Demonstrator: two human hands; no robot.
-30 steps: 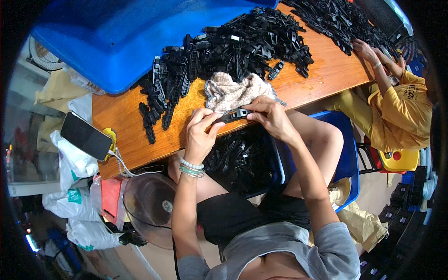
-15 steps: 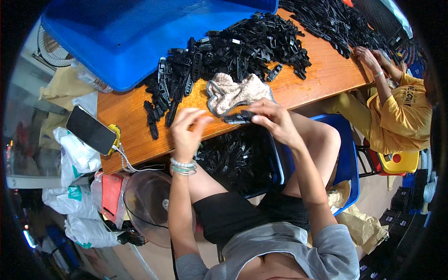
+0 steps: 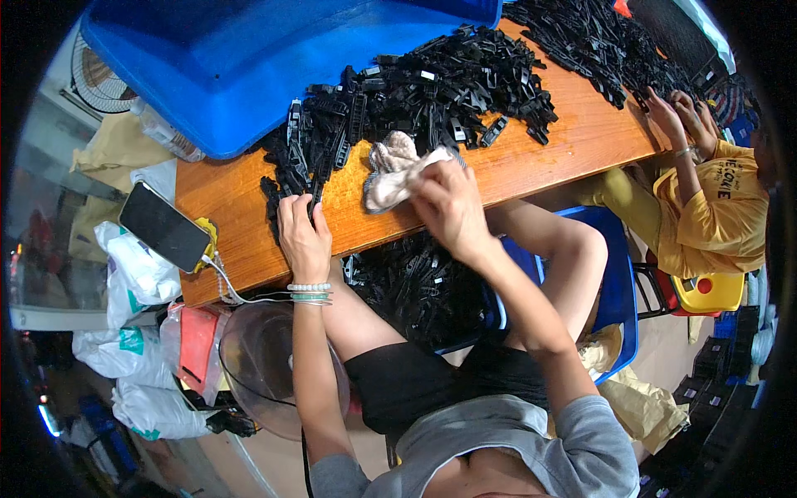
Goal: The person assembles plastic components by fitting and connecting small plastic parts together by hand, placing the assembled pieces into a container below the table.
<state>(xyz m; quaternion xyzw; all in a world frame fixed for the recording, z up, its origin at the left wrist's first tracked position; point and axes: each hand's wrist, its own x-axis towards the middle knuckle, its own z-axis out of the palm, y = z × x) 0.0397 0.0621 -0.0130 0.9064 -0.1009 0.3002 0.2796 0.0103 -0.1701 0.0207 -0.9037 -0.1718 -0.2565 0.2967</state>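
My right hand [image 3: 452,207] pinches a pale, fluffy cloth [image 3: 388,184] with a dark edge, which is bunched up on the wooden table [image 3: 540,170]. Over at the table's left side, the fingers of my left hand [image 3: 305,236] close around a narrow black plastic part [image 3: 315,196] at the near edge of the loose parts. Beyond both hands spreads a large heap of black plastic parts [image 3: 465,83], some with shiny grey faces. Whether anything else lies under my right fingers is hidden.
A big blue tub [image 3: 224,75] leans over the table's far left. Between my legs sits a bin of black parts [image 3: 415,290]. A phone [image 3: 164,226] with a white cable stands at the left corner. At right, a co-worker in a yellow shirt [image 3: 714,199] handles another heap.
My right hand held a black part before and now grips the cloth, lifting and folding its right side. My left hand has moved left and down onto the parts, its fingers closing.
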